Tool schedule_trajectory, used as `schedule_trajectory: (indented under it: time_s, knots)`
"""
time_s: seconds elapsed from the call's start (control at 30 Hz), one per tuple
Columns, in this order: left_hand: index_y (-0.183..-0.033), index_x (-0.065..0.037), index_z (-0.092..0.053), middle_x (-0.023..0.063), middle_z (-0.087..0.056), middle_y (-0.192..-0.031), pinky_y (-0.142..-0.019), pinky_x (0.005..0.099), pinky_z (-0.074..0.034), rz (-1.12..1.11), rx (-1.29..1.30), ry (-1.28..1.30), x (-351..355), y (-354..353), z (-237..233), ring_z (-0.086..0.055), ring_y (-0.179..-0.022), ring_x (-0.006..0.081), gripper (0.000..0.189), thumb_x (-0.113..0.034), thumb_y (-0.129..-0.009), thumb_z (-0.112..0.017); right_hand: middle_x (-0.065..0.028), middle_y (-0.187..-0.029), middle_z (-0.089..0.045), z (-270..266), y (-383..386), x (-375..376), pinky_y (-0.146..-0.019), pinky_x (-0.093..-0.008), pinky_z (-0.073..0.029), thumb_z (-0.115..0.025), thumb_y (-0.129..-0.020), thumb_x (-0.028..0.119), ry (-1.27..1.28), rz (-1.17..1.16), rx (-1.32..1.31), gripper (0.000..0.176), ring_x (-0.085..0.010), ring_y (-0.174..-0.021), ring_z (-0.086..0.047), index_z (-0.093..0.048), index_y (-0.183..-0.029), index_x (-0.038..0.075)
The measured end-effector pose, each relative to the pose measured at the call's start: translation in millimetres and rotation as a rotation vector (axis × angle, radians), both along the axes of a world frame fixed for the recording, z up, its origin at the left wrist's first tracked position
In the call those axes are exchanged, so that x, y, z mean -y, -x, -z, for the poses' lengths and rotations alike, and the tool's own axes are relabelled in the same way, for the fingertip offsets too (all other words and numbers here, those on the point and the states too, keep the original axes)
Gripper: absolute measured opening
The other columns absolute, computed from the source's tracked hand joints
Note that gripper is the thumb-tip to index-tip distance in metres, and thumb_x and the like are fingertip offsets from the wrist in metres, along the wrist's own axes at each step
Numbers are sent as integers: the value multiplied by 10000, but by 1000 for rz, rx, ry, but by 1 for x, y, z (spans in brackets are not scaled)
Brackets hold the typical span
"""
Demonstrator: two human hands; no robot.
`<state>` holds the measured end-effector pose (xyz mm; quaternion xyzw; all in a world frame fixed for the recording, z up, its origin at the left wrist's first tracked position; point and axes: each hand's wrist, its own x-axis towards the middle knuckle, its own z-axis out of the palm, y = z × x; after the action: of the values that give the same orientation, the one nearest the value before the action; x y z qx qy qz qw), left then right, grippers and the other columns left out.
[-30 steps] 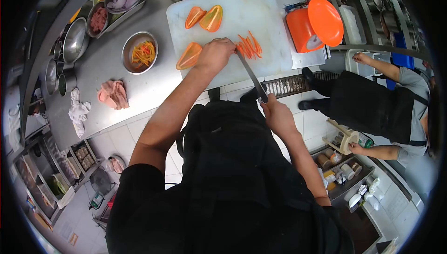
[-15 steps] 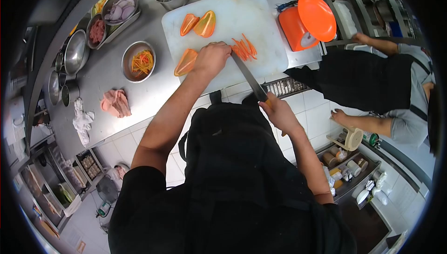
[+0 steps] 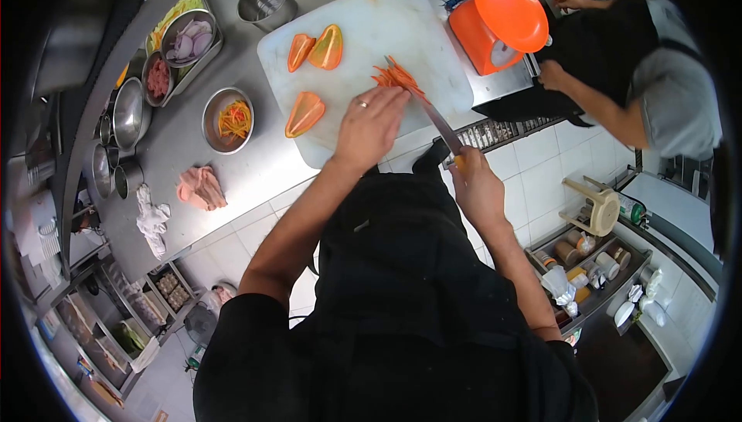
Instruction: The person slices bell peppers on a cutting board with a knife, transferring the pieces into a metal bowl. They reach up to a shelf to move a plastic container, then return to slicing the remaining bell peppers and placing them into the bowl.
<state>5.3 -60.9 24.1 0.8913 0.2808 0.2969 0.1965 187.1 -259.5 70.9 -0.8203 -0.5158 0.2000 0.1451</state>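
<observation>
My right hand (image 3: 477, 190) is wrapped round the handle of a kitchen knife (image 3: 442, 124), whose blade points up and left over the white cutting board (image 3: 440, 51). A small heap of orange bell pepper strips (image 3: 396, 76) lies at the blade's far end. My left hand (image 3: 372, 130), with a ring on one finger, stretches its fingers flat against the near side of the strips; the fingertips are partly hidden. To the left on the board lie pepper pieces: a small one (image 3: 301, 51), a larger one (image 3: 325, 47) beside it, and one nearer me (image 3: 306, 114).
Left of the board stands a metal bowl of cut strips (image 3: 227, 119), with a pink cloth (image 3: 201, 188) nearer me. An empty metal pot (image 3: 267, 5) and a bowl of sliced onion (image 3: 189, 39) are farther back. An orange scale (image 3: 495, 32) and another person (image 3: 672, 97) are at right.
My left hand has moved right along the board to the strips, away from the pepper piece. The spread strips are now bunched together. The other person's arm has risen from the stool.
</observation>
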Motion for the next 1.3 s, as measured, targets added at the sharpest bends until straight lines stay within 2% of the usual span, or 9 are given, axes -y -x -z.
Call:
schedule_trajectory:
  time_s: [0.07, 0.1, 0.23, 0.7, 0.8, 0.93, 1.03, 1.23, 1.3]
  knots:
    - [-1354, -58, -715, 97, -708, -1388, -1086, 468, -514, 42, -80, -46, 9, -4, 8, -643, -1285, 329, 411, -130, -951, -748, -182, -1161, -705, 3, 2, 0, -780, -507, -606, -755, -986, 212, -1, 17, -1, 445, -411, -961, -741, -558, -1356, 63]
    - [-1383, -54, -697, 92, -692, -1427, -1144, 481, -461, 33, -125, -34, 11, -5, 10, -607, -1352, 310, 443, -165, -957, -745, -182, -1176, -697, 3, 4, 1, -790, -508, -605, -758, -981, 205, 4, 26, -8, 456, -409, -983, -738, -553, -1363, 64]
    - [-1387, -52, -692, 89, -692, -1424, -1170, 491, -413, 28, -170, -70, 8, -8, 13, -589, -1368, 303, 441, -187, -968, -723, -178, -1196, -683, 3, 7, 2, -813, -507, -604, -760, -972, 190, 37, 56, -3, 473, -403, -1034, -728, -546, -1376, 67]
    - [-1373, -44, -697, 92, -690, -1433, -1216, 538, -335, 30, -360, -137, -13, -17, 5, -557, -1399, 305, 452, -296, -998, -673, -136, -1131, -663, 12, 9, 7, -789, -491, -603, -775, -955, 181, 41, -10, 58, 465, -361, -995, -718, -570, -1359, 82]
    - [-1375, -40, -695, 92, -678, -1453, -1245, 575, -296, 20, -397, -120, -14, -20, 4, -531, -1434, 316, 455, -301, -1004, -663, -130, -1122, -659, 10, 14, 4, -780, -481, -603, -782, -948, 178, 8, -39, 34, 471, -347, -983, -720, -572, -1358, 84]
    - [-1400, -50, -678, 92, -649, -1489, -1278, 616, -236, -36, -321, -123, -15, -21, -7, -498, -1478, 320, 457, -267, -999, -656, -128, -1101, -654, 10, 14, 2, -766, -474, -603, -789, -939, 169, -39, -69, 7, 476, -344, -967, -722, -569, -1353, 84]
    - [-1431, -70, -657, 90, -635, -1504, -1297, 628, -202, 0, -263, -54, -3, -10, -19, -481, -1498, 324, 472, -246, -994, -652, -171, -1168, -687, 11, 9, 0, -776, -522, -599, -785, -933, 152, -31, -38, -37, 490, -419, -993, -719, -557, -1362, 84]
    - [-1455, -91, -644, 83, -634, -1506, -1307, 652, -161, 42, -309, -48, 8, -4, 3, -467, -1514, 324, 485, -239, -992, -647, -164, -1167, -689, 12, 4, -11, -795, -511, -600, -773, -940, 134, -5, -46, -28, 468, -414, -989, -719, -563, -1355, 85]
    - [-1453, -89, -645, 80, -635, -1506, -1307, 663, -150, 32, -343, -64, 0, -12, 6, -465, -1517, 323, 481, -237, -995, -642, -143, -1130, -676, 13, 7, -11, -794, -492, -602, -773, -946, 154, -32, -64, -14, 440, -374, -985, -723, -569, -1330, 86]
